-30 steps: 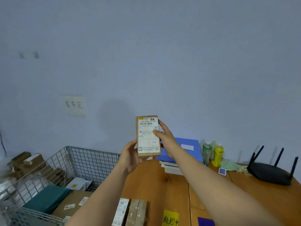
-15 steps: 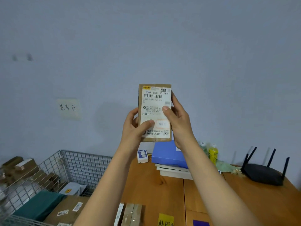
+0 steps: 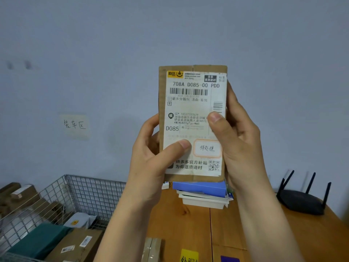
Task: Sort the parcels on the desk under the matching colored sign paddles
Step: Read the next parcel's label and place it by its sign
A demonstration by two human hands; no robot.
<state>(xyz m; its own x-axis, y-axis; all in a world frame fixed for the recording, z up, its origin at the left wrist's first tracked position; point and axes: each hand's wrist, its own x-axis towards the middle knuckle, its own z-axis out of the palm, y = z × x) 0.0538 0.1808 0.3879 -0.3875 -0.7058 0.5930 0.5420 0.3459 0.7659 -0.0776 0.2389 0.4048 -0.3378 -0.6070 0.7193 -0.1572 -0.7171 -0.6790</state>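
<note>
I hold a small brown cardboard parcel [image 3: 190, 103] upright in front of my face, its white shipping label toward me. An orange-framed sticker with handwriting sits low on the label. My left hand [image 3: 153, 159] grips its lower left edge, thumb on the label. My right hand [image 3: 239, 140] grips its right edge, thumb across the label's middle. Down on the wooden desk [image 3: 188, 224] a yellow sign [image 3: 188, 256] and a purple sign [image 3: 229, 259] peek in at the bottom edge. Another taped brown parcel [image 3: 152, 249] lies left of them.
A wire basket [image 3: 85, 193] at the left holds a green parcel [image 3: 41, 239], a brown box and a grey bag. A blue box on white boxes [image 3: 202, 193] stands behind the held parcel. A black router [image 3: 302, 201] sits at the right. A handwritten note [image 3: 75, 124] hangs on the wall.
Both hands have raised the parcel from desk height up close to the camera, so the label now fills the middle of the view. Both hands have kept hold of it.
</note>
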